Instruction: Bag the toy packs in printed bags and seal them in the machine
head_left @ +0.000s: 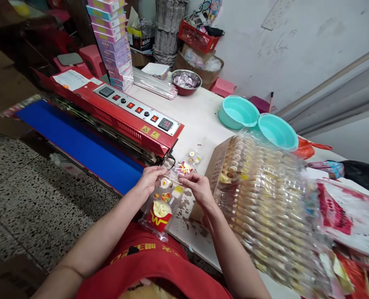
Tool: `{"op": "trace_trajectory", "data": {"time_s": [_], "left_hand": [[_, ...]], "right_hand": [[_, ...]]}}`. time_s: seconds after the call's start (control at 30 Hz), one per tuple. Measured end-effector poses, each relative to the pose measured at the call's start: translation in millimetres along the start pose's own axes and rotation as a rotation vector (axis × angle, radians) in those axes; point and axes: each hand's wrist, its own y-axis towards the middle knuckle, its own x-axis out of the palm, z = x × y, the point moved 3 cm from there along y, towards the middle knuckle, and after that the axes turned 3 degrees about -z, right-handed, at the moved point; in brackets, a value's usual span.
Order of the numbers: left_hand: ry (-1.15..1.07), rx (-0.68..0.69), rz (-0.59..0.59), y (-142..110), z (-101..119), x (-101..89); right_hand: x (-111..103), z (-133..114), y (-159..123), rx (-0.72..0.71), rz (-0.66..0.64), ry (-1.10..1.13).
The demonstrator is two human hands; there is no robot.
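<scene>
Between my hands hangs a clear plastic bag point(161, 209) holding small food-shaped pieces: a red fries box, an egg, an ice pop and other bits. My left hand point(151, 179) pinches the left end of its top edge. At the right end of the same edge, my right hand point(199, 189) pinches with thumb and fingers. Just beyond, a second filled bag point(186, 166) lies on the table beside the end of a red sealing machine point(134, 120) with a blue conveyor belt point(78, 145). The machine's red display and several switches are lit.
To my right, a cardboard box point(218, 160) stands packed with rows of filled clear bags point(265, 207). Two turquoise basins point(238, 112) sit behind it. Further back are a metal bowl point(186, 81) of small packets and a tall stack of boxes point(114, 45).
</scene>
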Motion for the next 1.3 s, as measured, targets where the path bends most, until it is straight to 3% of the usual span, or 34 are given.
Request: {"op": "trace_trajectory", "data": {"time_s": [0.23,0.47,0.57,0.63,0.7,0.77,0.87,0.93,1.0,1.1,1.2,1.3], "left_hand": [[0.025,0.019,0.138,24,0,-20.1],[0.108,-0.072,0.148,26,22,-64.7],[0.156,-0.024,0.231,28,32,-79.8],[0.198,0.034,0.316,30,44,-90.9],[0.241,0.092,0.409,30,60,-105.6],[0.341,0.151,0.529,31,76,-124.6],[0.89,0.456,0.908,27,99,-147.5],[1.08,0.648,0.991,21,95,-148.6],[1.145,0.766,0.915,10,78,-139.1],[1.179,0.836,0.698,-10,44,-112.7],[1.205,0.843,0.508,-25,16,-90.2],[1.223,0.813,0.417,-36,2,-79.3]], "right_hand": [[24,28,25,0.077,0.081,0.216],[63,44,67,0.159,0.197,0.31],[82,42,71,0.126,0.219,0.339],[80,35,62,0.029,0.224,0.292],[58,23,46,-0.123,0.238,0.133],[12,8,26,-0.272,0.288,-0.117],[-89,-18,-3,-0.407,0.476,-0.574],[-158,-34,-15,-0.414,0.634,-0.916],[-212,-42,-15,-0.32,0.722,-1.157],[-255,-40,2,-0.151,0.667,-1.316],[-262,-33,13,-0.139,0.592,-1.322],[-255,-41,5,-0.299,0.561,-1.177]]}}
